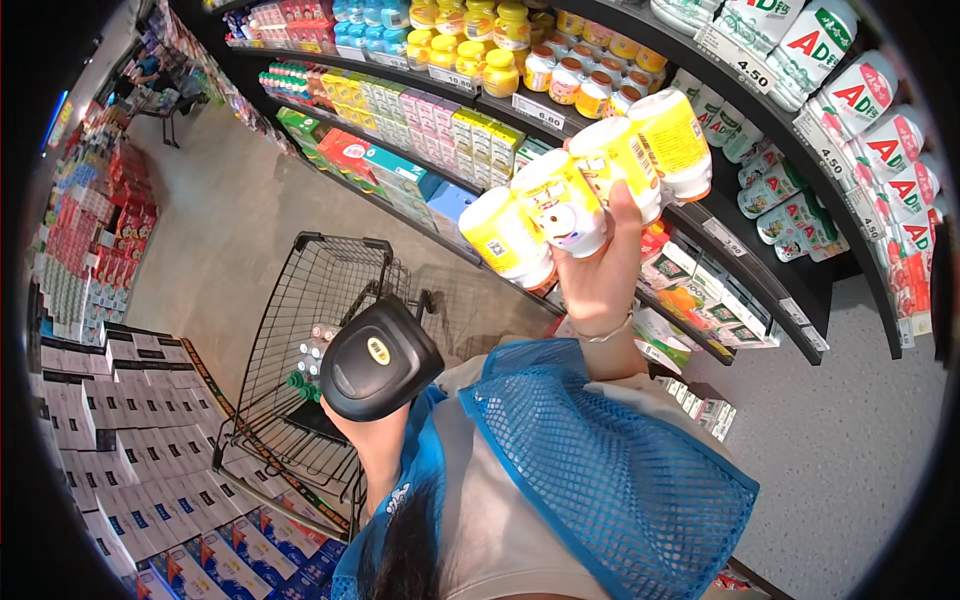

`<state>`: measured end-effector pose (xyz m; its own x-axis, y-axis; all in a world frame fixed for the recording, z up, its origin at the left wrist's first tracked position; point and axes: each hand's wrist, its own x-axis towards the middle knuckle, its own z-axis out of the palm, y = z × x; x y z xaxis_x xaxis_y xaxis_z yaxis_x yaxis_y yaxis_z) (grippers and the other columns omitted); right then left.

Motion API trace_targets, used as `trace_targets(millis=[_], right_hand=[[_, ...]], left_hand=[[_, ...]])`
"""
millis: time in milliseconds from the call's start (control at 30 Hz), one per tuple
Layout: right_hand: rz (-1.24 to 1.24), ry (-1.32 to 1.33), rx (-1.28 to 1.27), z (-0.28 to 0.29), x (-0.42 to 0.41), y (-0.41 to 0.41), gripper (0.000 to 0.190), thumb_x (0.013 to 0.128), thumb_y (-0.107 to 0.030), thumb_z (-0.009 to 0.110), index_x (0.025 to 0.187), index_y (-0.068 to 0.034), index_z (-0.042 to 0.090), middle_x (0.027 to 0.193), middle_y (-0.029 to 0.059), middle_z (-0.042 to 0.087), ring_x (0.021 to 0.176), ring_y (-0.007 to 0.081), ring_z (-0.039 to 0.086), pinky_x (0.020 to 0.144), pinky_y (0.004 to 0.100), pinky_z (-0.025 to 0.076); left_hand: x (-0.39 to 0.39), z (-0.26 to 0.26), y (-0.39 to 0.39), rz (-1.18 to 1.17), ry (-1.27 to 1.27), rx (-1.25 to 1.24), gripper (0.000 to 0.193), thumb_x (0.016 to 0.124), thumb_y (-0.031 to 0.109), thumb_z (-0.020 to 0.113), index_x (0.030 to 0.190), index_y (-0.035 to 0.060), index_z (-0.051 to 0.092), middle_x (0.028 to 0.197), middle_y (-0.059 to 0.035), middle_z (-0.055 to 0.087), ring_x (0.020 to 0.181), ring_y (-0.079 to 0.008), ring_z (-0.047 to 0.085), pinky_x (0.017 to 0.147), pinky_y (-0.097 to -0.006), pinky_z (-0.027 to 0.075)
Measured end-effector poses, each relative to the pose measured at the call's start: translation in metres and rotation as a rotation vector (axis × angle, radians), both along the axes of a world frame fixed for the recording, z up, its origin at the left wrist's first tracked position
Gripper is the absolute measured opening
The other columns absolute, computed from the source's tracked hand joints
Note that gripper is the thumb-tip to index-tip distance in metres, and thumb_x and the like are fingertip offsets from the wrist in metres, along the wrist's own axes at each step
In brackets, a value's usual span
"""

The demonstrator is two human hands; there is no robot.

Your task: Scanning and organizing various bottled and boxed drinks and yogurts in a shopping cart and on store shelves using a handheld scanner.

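Observation:
My right hand point(600, 277) grips a multipack of white plastic bottles with yellow labels point(559, 214), raised tilted in front of the drink shelves. Its thumb lies across the near side of the pack, and part of the fingers is hidden behind it. Low at the left, my left hand point(375, 431) is closed on a black handheld barcode scanner point(382, 360), whose head covers most of the fingers. Behind the scanner stands a wire shopping cart point(311, 277), with bottles with green caps point(304, 386) and other small bottles inside.
Shelves point(450, 86) of bottled and boxed drinks with price tags curve from upper left to right. Stacked white cartons point(150, 442) stand at lower left, and red packages point(135, 217) line the far left. A person point(150, 71) is beside another cart point(161, 105) up the aisle.

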<state>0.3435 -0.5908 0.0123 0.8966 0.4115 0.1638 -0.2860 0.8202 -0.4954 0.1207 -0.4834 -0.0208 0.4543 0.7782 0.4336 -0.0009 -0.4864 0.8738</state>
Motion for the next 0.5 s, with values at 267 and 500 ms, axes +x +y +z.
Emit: trace_targets(millis=[267, 500], right_hand=[[-0.280, -0.255, -0.354, -0.012, -0.001, 0.011, 0.052, 0.081, 0.000, 0.067, 0.129, -0.003, 0.047, 0.118, 0.0078, 0.059, 0.107, 0.0203, 0.061, 0.092, 0.0373, 0.051], [-0.614, -1.095, -1.201, -0.041, -0.007, 0.030, 0.090, 0.059, -0.011, 0.088, 0.131, 0.004, 0.036, 0.118, 0.0143, 0.056, 0.106, 0.0204, 0.059, 0.088, 0.0343, 0.051]], left_hand=[[0.001, 0.021, 0.001, 0.034, 0.065, -0.152, 0.072, 0.060, 0.004, 0.085, 0.123, -0.0045, 0.050, 0.117, -0.0158, 0.061, 0.106, -0.0206, 0.060, 0.097, -0.0343, 0.042], [0.004, 0.029, -0.002, -0.055, 0.075, 0.093, 0.075, 0.058, 0.008, 0.088, 0.123, -0.0015, 0.051, 0.118, -0.0107, 0.059, 0.105, -0.0182, 0.058, 0.093, -0.0322, 0.044]])
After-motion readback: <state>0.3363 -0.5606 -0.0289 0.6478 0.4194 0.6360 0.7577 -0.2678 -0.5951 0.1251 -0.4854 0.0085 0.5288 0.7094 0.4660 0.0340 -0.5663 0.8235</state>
